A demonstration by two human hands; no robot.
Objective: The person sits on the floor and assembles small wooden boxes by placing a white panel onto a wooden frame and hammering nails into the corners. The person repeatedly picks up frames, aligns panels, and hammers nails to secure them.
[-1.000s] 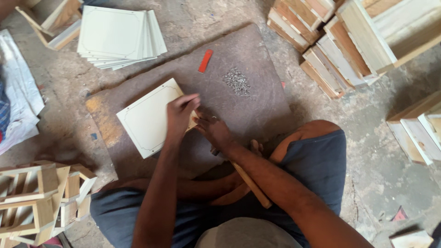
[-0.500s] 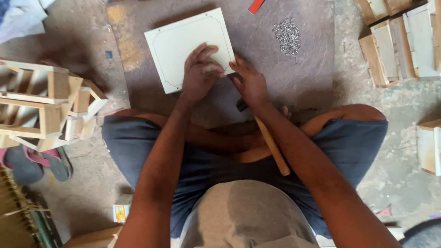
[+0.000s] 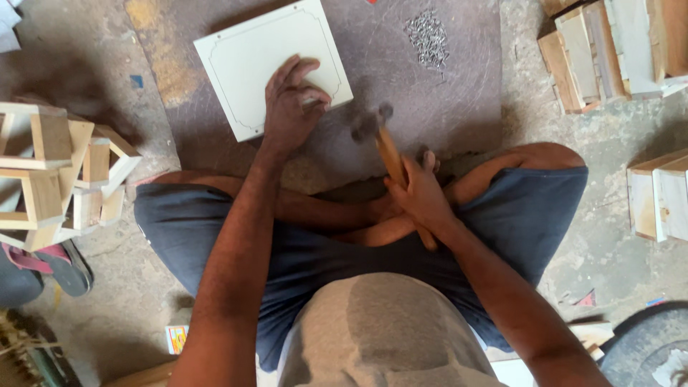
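I sit cross-legged on the floor. My left hand [image 3: 290, 104] presses on the near right corner of a pale square panel [image 3: 251, 57] with a thin line border; its fingertips are pinched together at the panel's edge. My right hand [image 3: 419, 193] grips the wooden handle of a hammer [image 3: 387, 150], whose blurred metal head is raised just right of the panel corner. The panel lies on a dark board [image 3: 444, 107] on the floor. A small heap of nails [image 3: 428, 37] lies on the board beyond the hammer.
Wooden frame pieces [image 3: 57, 172] are stacked at my left. Stacks of wooden boxes and panels [image 3: 609, 50] stand at the upper right, more boxes [image 3: 659, 193] at the right edge. A sandal [image 3: 64, 265] lies by my left knee.
The view has shifted down and closer. My right hand has taken the hammer from my lap and lifted its head toward the panel corner. My left hand stays on the panel.
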